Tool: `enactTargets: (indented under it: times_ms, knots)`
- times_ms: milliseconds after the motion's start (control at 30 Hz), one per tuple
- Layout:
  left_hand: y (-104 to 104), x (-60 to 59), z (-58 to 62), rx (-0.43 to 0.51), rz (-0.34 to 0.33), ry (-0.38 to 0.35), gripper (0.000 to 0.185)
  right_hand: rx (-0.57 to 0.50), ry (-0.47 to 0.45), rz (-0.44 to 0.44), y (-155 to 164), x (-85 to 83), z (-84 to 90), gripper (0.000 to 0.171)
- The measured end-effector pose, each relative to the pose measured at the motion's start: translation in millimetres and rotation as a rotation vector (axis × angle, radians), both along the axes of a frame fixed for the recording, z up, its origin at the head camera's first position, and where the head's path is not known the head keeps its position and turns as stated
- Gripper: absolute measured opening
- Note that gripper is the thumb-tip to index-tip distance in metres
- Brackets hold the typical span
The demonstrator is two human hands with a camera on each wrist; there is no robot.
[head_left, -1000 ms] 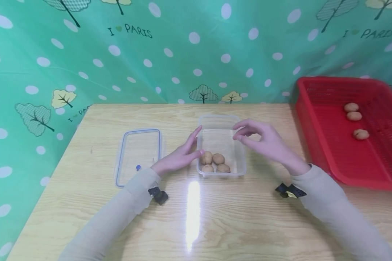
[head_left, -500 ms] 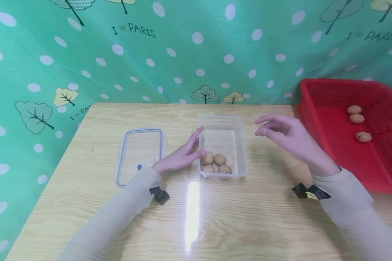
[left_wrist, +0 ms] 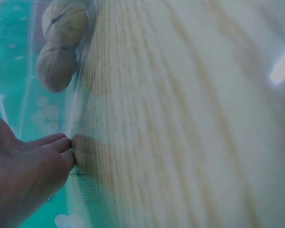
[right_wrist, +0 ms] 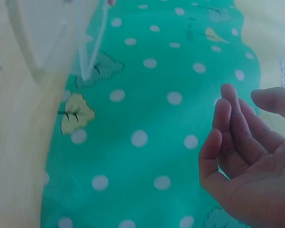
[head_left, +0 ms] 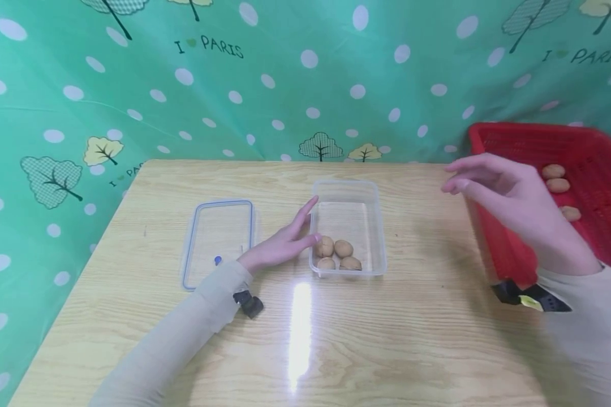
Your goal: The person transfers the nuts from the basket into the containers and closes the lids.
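A clear plastic container (head_left: pixel 348 220) stands mid-table with several walnuts (head_left: pixel 343 249) gathered at its near end. My left hand (head_left: pixel 282 243) rests against the container's left side, fingers extended along the wall and the thumb over its rim. In the left wrist view, its fingertips touch the clear wall, and two walnuts (left_wrist: pixel 64 23) show through the plastic. My right hand (head_left: pixel 519 203) hovers at the left edge of the red basket (head_left: pixel 504 249), fingers loosely bent and holding nothing. Walnuts (head_left: pixel 557 185) lie inside that basket, one partly hidden behind the hand.
A clear lid with a blue seal (head_left: pixel 219 203) lies on the table left of the container, a small blue spot on it. Behind the wooden table (head_left: pixel 387 339) hangs a green dotted cloth (head_left: pixel 265 113). Bright glare streaks the table in front of the container.
My right hand has moved from above the container's right side rightward to the red basket. The left hand keeps its place at the container, and the walnuts there have not moved.
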State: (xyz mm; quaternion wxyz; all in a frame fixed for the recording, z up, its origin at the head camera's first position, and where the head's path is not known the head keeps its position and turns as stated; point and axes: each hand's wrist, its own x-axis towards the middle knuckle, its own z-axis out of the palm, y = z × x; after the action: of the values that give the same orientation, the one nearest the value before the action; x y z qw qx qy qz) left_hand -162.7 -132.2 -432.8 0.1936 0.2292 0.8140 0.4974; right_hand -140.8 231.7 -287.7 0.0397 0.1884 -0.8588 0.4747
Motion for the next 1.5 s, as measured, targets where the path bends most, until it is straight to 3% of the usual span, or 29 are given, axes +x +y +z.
enactTargets:
  times_ms: [267,400,633,833,1067,1167,1367,1500]
  knots:
    - [1.0,0.5,1.3,-0.004,-0.002,0.003,0.078,0.006,-0.049,-0.114,26.5,-4.8,10.0,0.031]
    - [1.1,1.5,2.4,-0.009,-0.001,0.001,0.078,0.073,-0.071,-0.174,41.1,-8.3,9.9,0.035]
    - [0.5,1.9,1.5,-0.005,0.014,-0.012,0.079,0.097,-0.154,-0.274,65.2,-19.3,6.8,0.038]
    - [1.1,4.0,5.4,-0.011,0.009,-0.025,0.079,0.028,-0.185,-0.28,85.9,-31.2,1.3,0.038]
    - [6.0,16.2,37.8,-0.007,-0.015,-0.033,0.077,0.03,-0.146,-0.311,119.8,-51.6,-12.7,0.03]
    - [6.4,17.4,40.3,-0.006,-0.013,-0.033,0.077,-0.015,-0.168,-0.338,134.0,-61.5,-20.1,0.022]
    - [6.2,15.8,38.8,0.004,-0.016,-0.048,0.077,-0.225,-0.189,-0.316,159.7,-75.9,-36.0,0.015]
    - [5.7,16.1,39.3,0.006,-0.015,-0.051,0.077,-0.193,-0.212,-0.315,171.2,-80.7,-44.2,0.017]
